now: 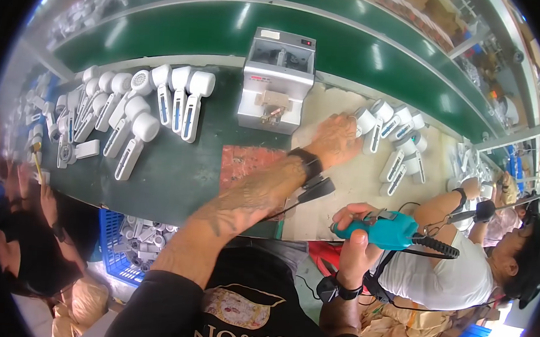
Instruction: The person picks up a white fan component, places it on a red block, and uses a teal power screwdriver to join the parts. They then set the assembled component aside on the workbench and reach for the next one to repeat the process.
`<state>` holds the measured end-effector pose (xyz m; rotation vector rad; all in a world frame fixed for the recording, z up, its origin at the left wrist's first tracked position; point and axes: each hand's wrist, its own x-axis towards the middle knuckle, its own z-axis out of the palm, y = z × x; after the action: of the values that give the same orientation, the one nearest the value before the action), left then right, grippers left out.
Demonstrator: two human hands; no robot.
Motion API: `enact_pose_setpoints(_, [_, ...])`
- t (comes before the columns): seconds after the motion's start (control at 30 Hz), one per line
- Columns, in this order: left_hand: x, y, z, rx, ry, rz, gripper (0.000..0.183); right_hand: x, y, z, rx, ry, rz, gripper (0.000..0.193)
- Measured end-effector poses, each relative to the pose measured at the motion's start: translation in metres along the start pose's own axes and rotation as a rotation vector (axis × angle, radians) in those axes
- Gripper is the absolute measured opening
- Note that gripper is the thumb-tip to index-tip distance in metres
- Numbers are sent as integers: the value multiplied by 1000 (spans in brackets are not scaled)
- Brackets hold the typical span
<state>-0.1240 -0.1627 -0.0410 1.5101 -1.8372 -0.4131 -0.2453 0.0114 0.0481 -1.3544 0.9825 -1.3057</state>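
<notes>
My left hand [336, 142] reaches across to the right side of the bench, its fingers closed at a white shower head [364, 121]; its handle is mostly hidden by the hand. Close beyond it lie several more white shower heads [402, 130] with blue-striped handles. Near the bench's front edge my right hand [358, 245] is wrapped round a teal electric screwdriver [385, 230], whose tip points left. A coiled black cord and a metal hook run from the tool's rear end.
A grey screw feeder [274, 85] stands at the back middle, behind a red mat [248, 164]. Many white shower heads [143, 127] lie on the left. A blue basket of parts [112, 245] sits below the bench. A co-worker [449, 272] works at right, another person [30, 240] at left.
</notes>
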Motion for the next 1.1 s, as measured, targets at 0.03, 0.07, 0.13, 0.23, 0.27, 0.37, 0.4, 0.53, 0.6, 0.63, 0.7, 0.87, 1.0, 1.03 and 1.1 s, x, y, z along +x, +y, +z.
enact_pose_setpoints(0.03, [-6, 0, -8, -28, 68, 70, 39, 3, 4, -1, 2, 4, 6, 71])
enact_pose_setpoints(0.07, [-13, 2, -19, -56, 135, 141, 34, 8, 8, -2, 4, 21, -13, 69])
enact_pose_setpoints(0.13, [-42, 4, -41, -77, 289, 233, 32, 19, 19, -3, -2, 32, -21, 66])
enact_pose_setpoints(0.23, [-82, 10, -103, -81, 208, 233, 28, 32, 25, 3, 3, 39, -27, 66])
enact_pose_setpoints(0.27, [-94, 10, -116, -114, 89, 196, 25, 33, 25, 4, -25, 35, -26, 68])
enact_pose_setpoints(0.37, [-118, -4, -149, -131, -83, 106, 21, 38, 19, 15, 56, 7, -27, 73])
enact_pose_setpoints(0.4, [-125, -10, -155, -126, -137, 68, 18, 41, 15, 24, 58, -17, -79, 73])
enact_pose_setpoints(0.53, [-139, -45, -167, -146, -191, 67, 20, 66, 5, 61, 342, -165, -109, 69])
enact_pose_setpoints(0.6, [-142, -49, -160, -93, -109, 143, 23, 89, 13, 82, 358, -181, -140, 67])
enact_pose_setpoints(0.63, [-142, -49, -158, -32, -40, 218, 27, 101, 15, 92, 382, -186, -166, 65])
enact_pose_setpoints(0.7, [-146, -51, -158, -18, -71, 224, 32, 123, 19, 118, 329, -173, -192, 60])
enact_pose_setpoints(0.87, [-152, -55, -155, -30, -43, 164, 42, 156, 32, 158, 184, -169, -223, 38])
enact_pose_setpoints(1.0, [-153, -57, -151, -42, 10, 188, 42, 161, 49, 167, 126, -176, -264, 34])
enact_pose_setpoints(1.03, [-153, -57, -150, -45, -2, 185, 42, 160, 52, 166, 151, -198, -267, 33])
enact_pose_setpoints(1.1, [-153, -57, -152, -35, 0, 181, 42, 156, 53, 166, 177, -217, -265, 32])
